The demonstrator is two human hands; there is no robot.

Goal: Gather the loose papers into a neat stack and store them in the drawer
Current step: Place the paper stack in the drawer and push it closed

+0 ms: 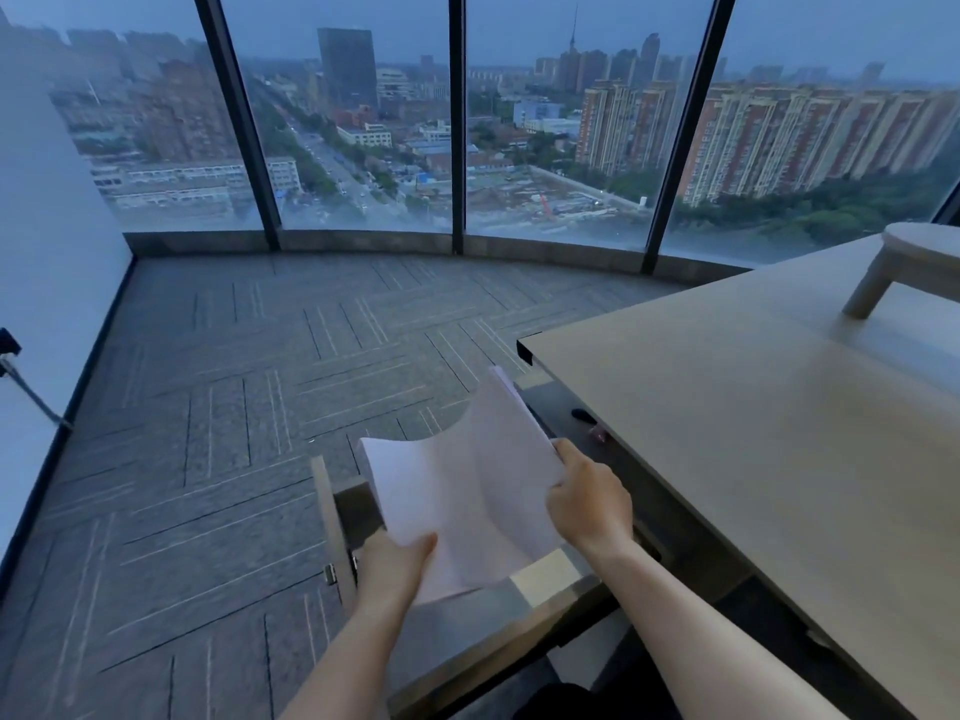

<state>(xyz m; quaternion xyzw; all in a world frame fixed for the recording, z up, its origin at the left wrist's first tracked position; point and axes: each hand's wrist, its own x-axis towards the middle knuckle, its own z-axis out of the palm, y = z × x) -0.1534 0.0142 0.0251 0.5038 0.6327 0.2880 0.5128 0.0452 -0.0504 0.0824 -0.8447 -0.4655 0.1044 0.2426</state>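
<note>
A stack of white papers (467, 480) bends in a curve above the pulled-out drawer (545, 574), which sticks out from under the desk's left side. My left hand (397, 569) grips the stack's near left corner, thumb on top. My right hand (587, 501) holds the stack's right edge with curled fingers. The papers hide most of the drawer's inside; its wooden front panel (332, 517) stands at the left.
The light wooden desk (753, 433) fills the right side, with a small wooden stool (904, 262) on its far end. Grey patterned carpet (234, 381) spreads to the left up to floor-to-ceiling windows. A tripod leg (31, 392) leans by the left wall.
</note>
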